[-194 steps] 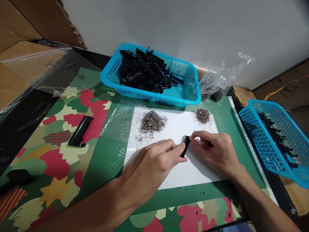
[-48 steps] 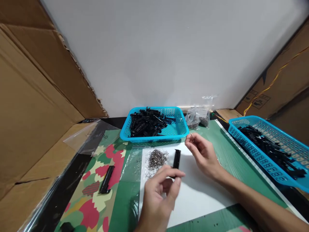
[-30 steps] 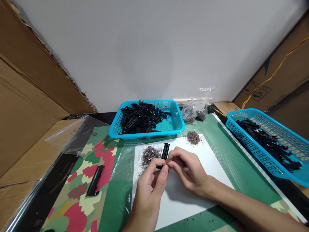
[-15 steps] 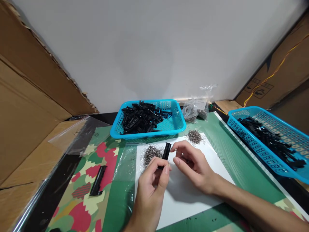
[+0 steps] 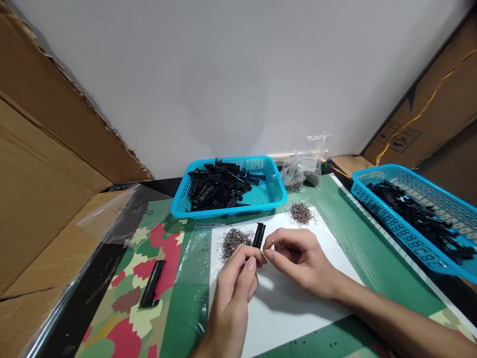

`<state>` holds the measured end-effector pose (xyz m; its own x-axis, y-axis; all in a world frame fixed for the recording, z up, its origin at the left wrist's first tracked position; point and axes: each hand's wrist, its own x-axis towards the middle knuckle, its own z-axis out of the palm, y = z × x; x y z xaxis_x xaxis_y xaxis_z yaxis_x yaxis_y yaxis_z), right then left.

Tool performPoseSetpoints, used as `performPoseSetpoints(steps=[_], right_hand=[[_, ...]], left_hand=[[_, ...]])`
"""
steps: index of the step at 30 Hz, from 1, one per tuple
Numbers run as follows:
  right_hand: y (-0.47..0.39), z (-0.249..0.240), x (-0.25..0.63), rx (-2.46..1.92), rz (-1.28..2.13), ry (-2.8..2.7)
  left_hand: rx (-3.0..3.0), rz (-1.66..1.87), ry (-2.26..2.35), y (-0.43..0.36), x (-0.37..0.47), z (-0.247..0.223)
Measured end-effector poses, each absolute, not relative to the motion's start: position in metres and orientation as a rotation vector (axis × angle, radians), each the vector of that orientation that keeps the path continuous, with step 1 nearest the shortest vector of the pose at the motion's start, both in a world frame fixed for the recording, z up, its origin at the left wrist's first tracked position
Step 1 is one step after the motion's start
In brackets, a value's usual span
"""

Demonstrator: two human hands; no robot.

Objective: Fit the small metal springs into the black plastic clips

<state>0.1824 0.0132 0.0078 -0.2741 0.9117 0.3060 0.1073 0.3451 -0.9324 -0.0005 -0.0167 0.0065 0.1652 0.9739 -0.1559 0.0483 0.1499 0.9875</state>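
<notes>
My left hand (image 5: pixel 238 283) is closed around a narrow black plastic part (image 5: pixel 260 233), whose upper end sticks up past the fingers. Its lower end is hidden in the grip. Just right of it, my right hand (image 5: pixel 301 256) has thumb and forefinger pinched together close to the part. A tiny glint shows at those fingertips, too small to name. Behind the left hand lies a heap of small bent metal wire pieces, like springs (image 5: pixel 234 242), on a white sheet (image 5: pixel 286 318). A similar smaller heap (image 5: pixel 300 213) rests at the sheet's far edge.
A blue basket (image 5: pixel 227 214) of black plastic parts stands at the back. Another blue basket (image 5: pixel 406 248) with black parts is at the right. One long black part (image 5: pixel 152 284) lies on the patterned cover at left. Clear bags (image 5: pixel 303 171) of metal pieces sit by the wall.
My right thumb and forefinger have come together from a wider spread and lowered slightly. My left hand keeps its hold on the black part, with its thumb shifted a little left.
</notes>
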Motion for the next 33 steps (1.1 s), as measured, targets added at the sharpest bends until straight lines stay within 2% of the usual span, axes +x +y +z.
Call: performPoseSetpoints(steps=[8, 14, 20, 33], right_hand=[[0.015, 0.008, 0.184, -0.957, 0.733, -1.511], [0.007, 0.011, 0.179, -0.815, 0.532, -1.580], [0.009, 0.005, 0.176, -0.806, 0.703, -1.561], [0.012, 0.003, 0.183, -0.854, 1.058, -1.537]], left_hand=[[1.078, 1.103, 1.086, -0.016, 0.003, -0.001], [1.061, 1.057, 1.046, -0.015, 0.003, 0.000], [1.037, 1.055, 1.267, -0.015, 0.003, 0.003], [1.158, 1.187, 1.312, -0.019, 0.004, 0.001]])
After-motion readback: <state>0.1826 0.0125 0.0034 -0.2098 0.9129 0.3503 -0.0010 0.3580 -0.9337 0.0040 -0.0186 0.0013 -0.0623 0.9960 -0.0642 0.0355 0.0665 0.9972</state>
